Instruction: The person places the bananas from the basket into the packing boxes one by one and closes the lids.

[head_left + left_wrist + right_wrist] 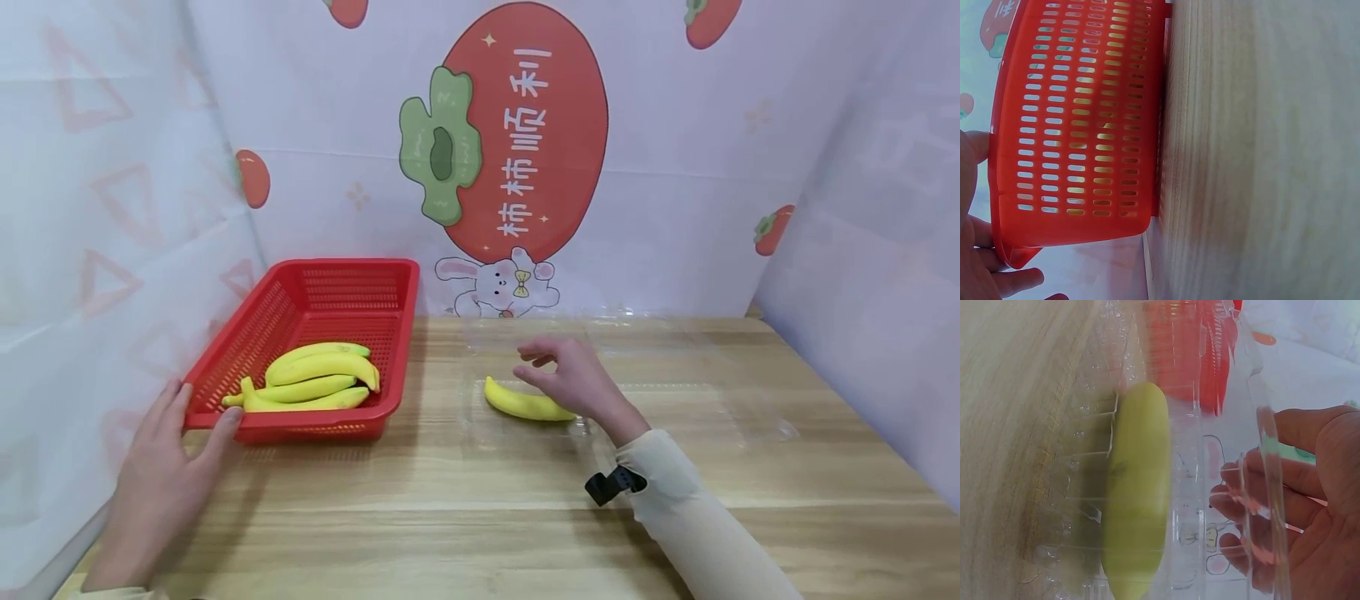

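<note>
Right hand (572, 375) over lone banana (525, 403), left hand (162, 475) at basket (410, 335)

Head: the banana lies crosswise in a clear container (667, 387), just below the nearer right hand, loosely bent and empty. Left wrist: outstretched left fingers (1016, 282) touch the basket's rim. Right wrist: nothing held.

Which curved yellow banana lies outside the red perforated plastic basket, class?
The lone banana in the clear plastic container; the other bananas lie inside the basket.

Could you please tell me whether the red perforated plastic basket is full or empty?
Neither: the red basket is partly filled. Several curved yellow bananas lie toward its near end, with bare floor beyond.
</note>
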A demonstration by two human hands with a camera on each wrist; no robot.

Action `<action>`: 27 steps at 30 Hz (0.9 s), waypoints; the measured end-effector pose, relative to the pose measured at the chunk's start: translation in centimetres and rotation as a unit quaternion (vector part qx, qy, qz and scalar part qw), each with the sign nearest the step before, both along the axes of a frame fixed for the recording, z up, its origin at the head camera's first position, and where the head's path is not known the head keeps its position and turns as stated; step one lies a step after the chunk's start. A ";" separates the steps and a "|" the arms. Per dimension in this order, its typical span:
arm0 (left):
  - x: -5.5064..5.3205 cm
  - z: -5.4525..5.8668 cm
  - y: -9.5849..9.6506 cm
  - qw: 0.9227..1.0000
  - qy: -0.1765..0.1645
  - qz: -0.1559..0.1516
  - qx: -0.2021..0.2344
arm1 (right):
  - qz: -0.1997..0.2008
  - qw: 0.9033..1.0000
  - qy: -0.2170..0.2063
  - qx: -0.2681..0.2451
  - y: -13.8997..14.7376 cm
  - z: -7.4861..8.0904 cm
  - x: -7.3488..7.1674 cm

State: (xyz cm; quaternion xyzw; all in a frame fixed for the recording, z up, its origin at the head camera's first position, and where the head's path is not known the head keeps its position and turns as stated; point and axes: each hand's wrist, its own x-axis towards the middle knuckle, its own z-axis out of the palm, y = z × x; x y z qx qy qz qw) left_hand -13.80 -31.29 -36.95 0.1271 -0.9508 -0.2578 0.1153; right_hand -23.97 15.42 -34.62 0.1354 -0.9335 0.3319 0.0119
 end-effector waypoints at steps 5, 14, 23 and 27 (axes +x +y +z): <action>-0.1 -0.1 0.3 1.000 0.000 0.007 0.003 | -0.005 1.000 -0.001 0.010 0.3 0.0 0.1; 0.2 -0.2 0.2 1.000 0.013 0.009 0.006 | 0.001 1.000 0.009 0.005 0.1 -0.1 -0.2; 0.0 0.0 0.3 1.000 0.001 0.017 0.003 | 0.009 1.000 0.020 -0.010 -1.0 0.6 -0.4; 0.0 -0.1 0.3 1.000 0.006 0.011 0.001 | 0.015 1.000 0.018 -0.014 -1.7 1.1 -0.3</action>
